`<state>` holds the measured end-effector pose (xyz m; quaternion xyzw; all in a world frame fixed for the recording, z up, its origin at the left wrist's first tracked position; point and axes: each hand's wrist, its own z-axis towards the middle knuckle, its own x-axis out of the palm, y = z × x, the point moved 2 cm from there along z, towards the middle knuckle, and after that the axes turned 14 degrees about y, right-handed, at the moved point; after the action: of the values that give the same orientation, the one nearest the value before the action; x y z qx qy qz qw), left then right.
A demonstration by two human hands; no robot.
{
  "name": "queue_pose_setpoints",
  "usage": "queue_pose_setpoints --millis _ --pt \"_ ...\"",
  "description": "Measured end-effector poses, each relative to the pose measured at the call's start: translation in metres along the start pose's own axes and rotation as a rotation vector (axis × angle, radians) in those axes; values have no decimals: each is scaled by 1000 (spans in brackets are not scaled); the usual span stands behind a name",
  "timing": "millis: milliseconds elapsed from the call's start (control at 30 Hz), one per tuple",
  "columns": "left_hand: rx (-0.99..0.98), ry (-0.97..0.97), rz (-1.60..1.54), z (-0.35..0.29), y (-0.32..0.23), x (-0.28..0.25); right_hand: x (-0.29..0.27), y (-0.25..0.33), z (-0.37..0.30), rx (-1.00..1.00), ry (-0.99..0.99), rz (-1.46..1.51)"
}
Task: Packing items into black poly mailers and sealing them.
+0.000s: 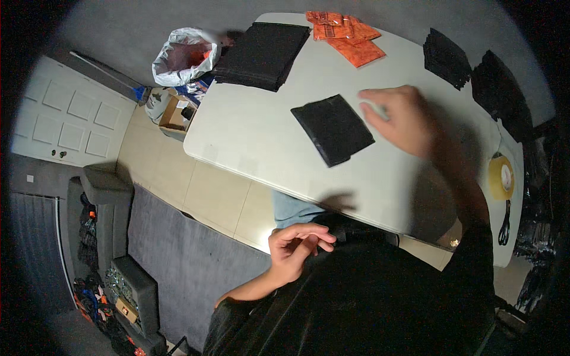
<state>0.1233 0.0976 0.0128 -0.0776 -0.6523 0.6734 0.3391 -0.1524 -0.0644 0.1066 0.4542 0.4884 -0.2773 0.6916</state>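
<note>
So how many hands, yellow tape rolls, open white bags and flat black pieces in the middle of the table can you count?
Hands: 2 (left hand, right hand)
Yellow tape roll: 1
Open white bag: 1
Flat black piece in the middle: 1
Total: 5
</note>
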Motion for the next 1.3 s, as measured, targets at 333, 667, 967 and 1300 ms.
queue_pose_setpoints --millis 333,667,967,1300 --pt "208 280 506 33 -6 22 118 -16 50 -572 240 -203" --pt "86 84 1400 118 -25 -36 120 -14 49 -514 261 -190" --pt "-27 179 1693 102 -1 -32 106 -46 50 -419 197 -78" --pt "-90 121 1717 91 11 -26 98 -71 69 -71 301 259"
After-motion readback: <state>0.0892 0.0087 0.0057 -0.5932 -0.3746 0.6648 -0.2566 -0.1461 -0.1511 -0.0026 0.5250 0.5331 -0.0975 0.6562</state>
